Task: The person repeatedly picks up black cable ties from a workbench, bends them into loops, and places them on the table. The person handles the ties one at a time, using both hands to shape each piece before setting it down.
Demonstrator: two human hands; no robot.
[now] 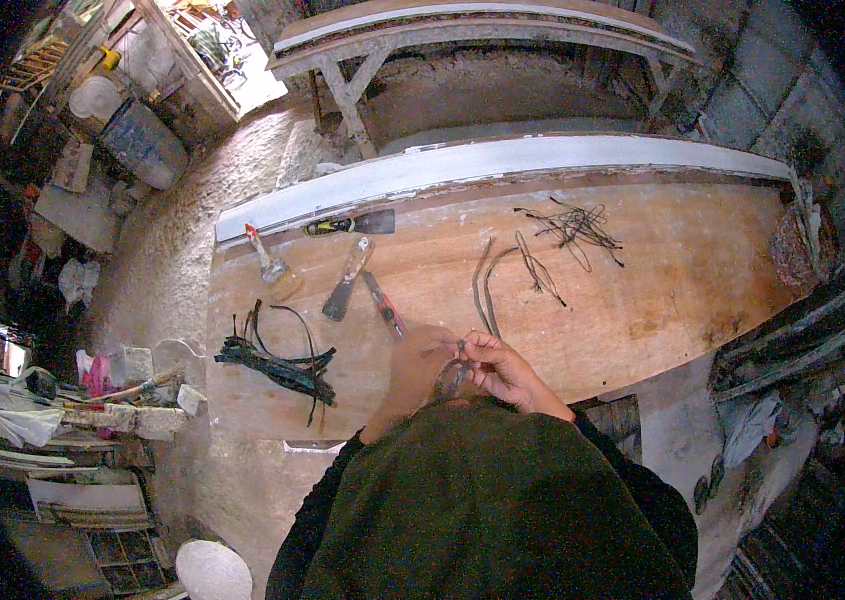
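Observation:
Close to my body, over the near edge of the wooden table, my two hands meet. My right hand [508, 372] is closed in a pinch on a dark cord [453, 378], which loops down between the hands. My left hand [418, 362] is beside it, smeared by motion, its fingers unclear. A grey cord [480, 285] lies on the table just beyond the hands. Left of them rests a utility knife [384, 303] with a red and dark handle. A bundle of black strips [278, 362] lies farther left, and a tangle of thin dark strands [579, 232] at the far right.
The wooden tabletop [663, 290] also holds a scraper [347, 280], a paintbrush [271, 262] and a broad putty knife [353, 224]. A long white board [503, 160] runs along its far edge. Beyond stands a bench [343, 85]; a blue barrel [146, 143] is at far left.

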